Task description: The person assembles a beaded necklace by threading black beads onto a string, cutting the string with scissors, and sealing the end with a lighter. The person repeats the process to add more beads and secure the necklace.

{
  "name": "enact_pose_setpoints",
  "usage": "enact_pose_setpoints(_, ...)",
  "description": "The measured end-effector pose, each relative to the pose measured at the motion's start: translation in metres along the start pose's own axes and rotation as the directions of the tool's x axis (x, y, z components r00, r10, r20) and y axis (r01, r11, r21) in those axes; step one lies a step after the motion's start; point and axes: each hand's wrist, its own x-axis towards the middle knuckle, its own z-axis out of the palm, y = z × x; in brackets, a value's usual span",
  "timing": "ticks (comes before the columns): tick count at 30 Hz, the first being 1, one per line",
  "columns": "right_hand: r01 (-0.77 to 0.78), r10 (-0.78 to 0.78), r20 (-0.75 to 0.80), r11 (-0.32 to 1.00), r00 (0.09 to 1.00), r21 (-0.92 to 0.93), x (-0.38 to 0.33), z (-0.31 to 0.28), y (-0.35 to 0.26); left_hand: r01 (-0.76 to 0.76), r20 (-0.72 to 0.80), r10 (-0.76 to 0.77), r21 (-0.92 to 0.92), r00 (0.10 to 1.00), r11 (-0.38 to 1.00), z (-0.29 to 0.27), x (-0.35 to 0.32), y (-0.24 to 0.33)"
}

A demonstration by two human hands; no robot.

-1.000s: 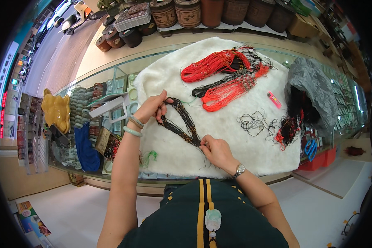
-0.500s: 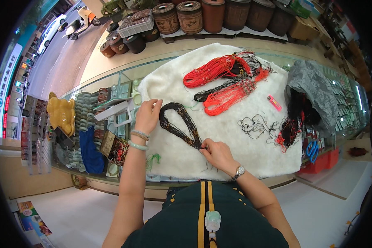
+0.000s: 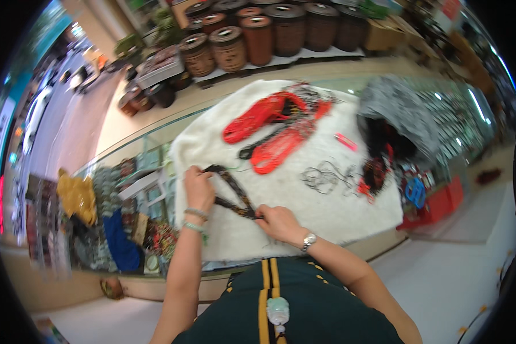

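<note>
A looped bundle of thin black cords with small brownish beads [image 3: 237, 188] stretches between my hands over a white fluffy cloth [image 3: 321, 221]. My left hand [image 3: 199, 189] is closed at its far left end, fingers curled on the strands. The gathered right end sits pinched between the thumb and fingers of my right hand [image 3: 281, 222]; loose cord ends trail beneath it. Beyond the hands lie a red cord bundle [image 3: 255, 119], a second red bundle [image 3: 278, 153] and some black cords between them. The picture is somewhat blurred.
Loose black cords [image 3: 325, 176], a pink lighter [image 3: 346, 141] and a grey plastic bag [image 3: 398, 117] with dark cords lie right. Blue-handled scissors [image 3: 415, 192] are beside a red box [image 3: 441, 203]. Left stand a white stand [image 3: 140, 184], blue cloth [image 3: 120, 241] and yellow ornament [image 3: 77, 198].
My left hand has closed on the loop's far end, and the loop looks narrower. My right hand still pinches the other end. The whole view has shifted and tilted.
</note>
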Motion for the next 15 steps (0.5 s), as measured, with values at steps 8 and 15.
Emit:
enact_pose_setpoints(8,0.128,-0.087,-0.355,0.987,0.931,0.093,-0.052,-0.038,0.002,0.029,0.044,-0.021,-0.18,0.999,0.983,-0.059,-0.044,0.046)
enact_pose_setpoints(15,-0.341,0.289,-0.61,0.939,0.738,0.032,-0.035,-0.083,0.072,0.09,0.129,-0.055,-0.283,0.99,0.955,-0.08,-0.083,0.068)
